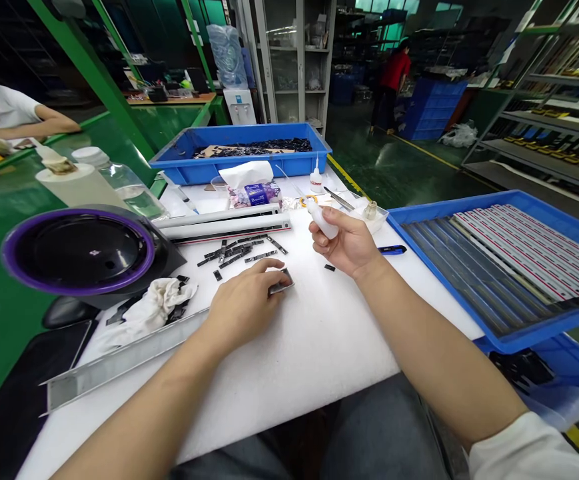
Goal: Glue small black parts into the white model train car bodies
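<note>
White squeeze bottle [323,221], tilted in right hand [345,243], dark metal piece [282,283] under left hand [242,307]

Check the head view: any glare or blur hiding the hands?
Head view: left hand, right hand and its bottle look sharp; wide-angle bending stretches the frame edges; glare marks the green floor, away from the hands.

Blue tray [449,203] of striped strips [529,250]; tissue box [254,195] — purple-rimmed black dish [82,252]
</note>
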